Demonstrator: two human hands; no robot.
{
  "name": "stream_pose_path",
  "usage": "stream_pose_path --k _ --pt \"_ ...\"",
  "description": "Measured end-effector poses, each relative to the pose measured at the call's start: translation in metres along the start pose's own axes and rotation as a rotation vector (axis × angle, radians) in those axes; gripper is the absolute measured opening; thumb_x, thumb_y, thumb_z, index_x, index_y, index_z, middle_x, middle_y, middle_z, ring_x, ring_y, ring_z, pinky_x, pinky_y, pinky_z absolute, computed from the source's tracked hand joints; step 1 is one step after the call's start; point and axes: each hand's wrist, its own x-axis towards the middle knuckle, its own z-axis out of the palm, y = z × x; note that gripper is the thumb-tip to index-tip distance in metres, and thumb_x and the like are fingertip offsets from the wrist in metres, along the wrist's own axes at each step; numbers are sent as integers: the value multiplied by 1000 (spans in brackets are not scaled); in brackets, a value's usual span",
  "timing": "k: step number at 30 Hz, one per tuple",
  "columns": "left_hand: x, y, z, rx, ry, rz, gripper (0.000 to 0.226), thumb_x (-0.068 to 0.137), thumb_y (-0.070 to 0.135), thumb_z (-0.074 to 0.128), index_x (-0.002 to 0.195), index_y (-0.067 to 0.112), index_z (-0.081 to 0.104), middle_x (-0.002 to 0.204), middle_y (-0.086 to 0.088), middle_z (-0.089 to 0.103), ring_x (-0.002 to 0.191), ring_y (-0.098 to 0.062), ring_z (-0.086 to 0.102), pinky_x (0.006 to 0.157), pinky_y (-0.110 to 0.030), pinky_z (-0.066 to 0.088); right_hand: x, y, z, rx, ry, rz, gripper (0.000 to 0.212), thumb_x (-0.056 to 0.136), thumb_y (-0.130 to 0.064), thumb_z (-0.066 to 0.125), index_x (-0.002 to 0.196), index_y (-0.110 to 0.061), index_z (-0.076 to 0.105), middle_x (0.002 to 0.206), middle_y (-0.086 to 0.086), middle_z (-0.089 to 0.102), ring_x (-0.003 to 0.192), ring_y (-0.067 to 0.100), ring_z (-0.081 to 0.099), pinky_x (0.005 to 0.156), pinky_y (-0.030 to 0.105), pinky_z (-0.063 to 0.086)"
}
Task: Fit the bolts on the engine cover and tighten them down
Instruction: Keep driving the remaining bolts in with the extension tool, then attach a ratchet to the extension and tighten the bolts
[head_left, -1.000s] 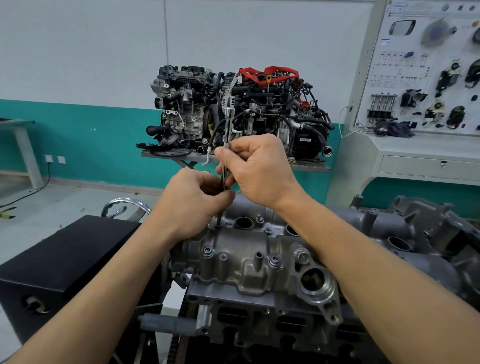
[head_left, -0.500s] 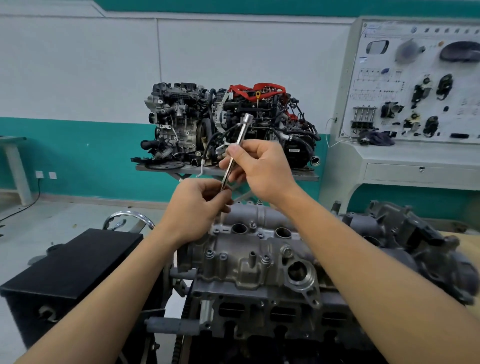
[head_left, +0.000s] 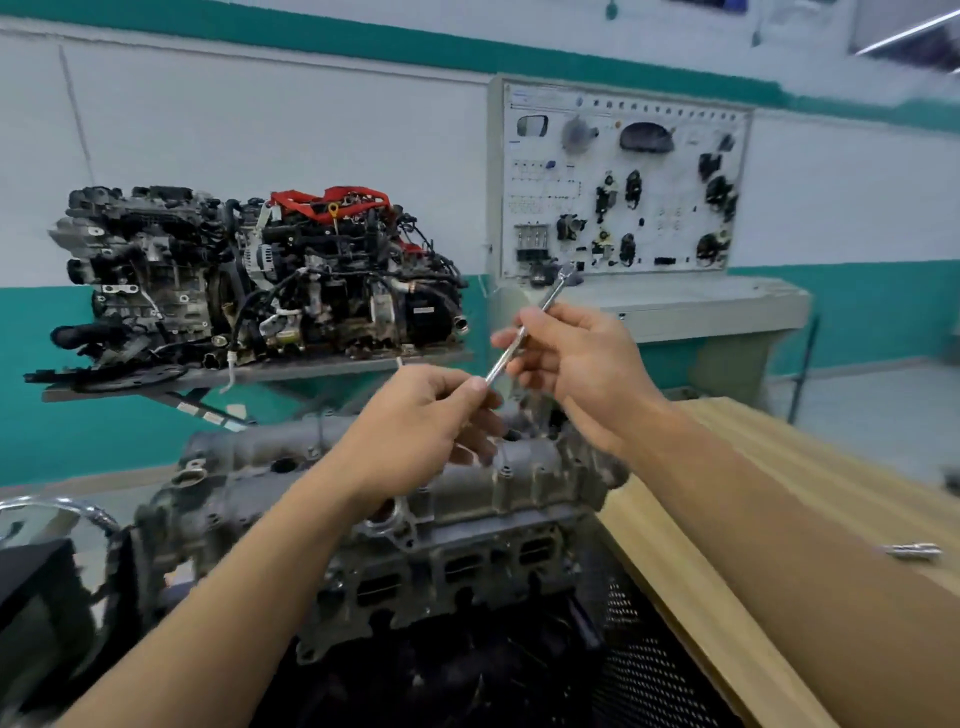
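Above the engine cover (head_left: 524, 475), the left hand (head_left: 415, 431) pinches the lower end of a slim chrome ratchet wrench (head_left: 502, 362). The right hand (head_left: 576, 364) pinches its shaft higher up, with the head tilted up and to the right.

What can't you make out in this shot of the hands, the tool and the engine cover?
Head view:
- Tool lower tip: hidden inside the left hand's fingers; right hand pinches the shaft.
- Engine cover bolts: motion blur and both hands hide which are fitted.
- Small metal piece on the wooden bench: too blurred to identify.
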Motion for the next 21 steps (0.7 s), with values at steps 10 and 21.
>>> stream_pose_path --k 10,21 --pt "25 -34 236 -159 -341 -63 41 106 37 42 78 27 70 53 15 46 44 -2 36 46 -22 27 -109 -4 -201 -187 445 183 12 100 -10 56 94 -2 61 82 13 75 59 19 63 55 26 52" --pt "32 -56 337 75 -470 52 41 104 39 42 78 22 69 57 11 42 44 -2 39 47 -22 31 -164 9 -337 -178 716 372 10 99 -8 57 102 1 61 82 18 73 57 22 68 47 24 52"
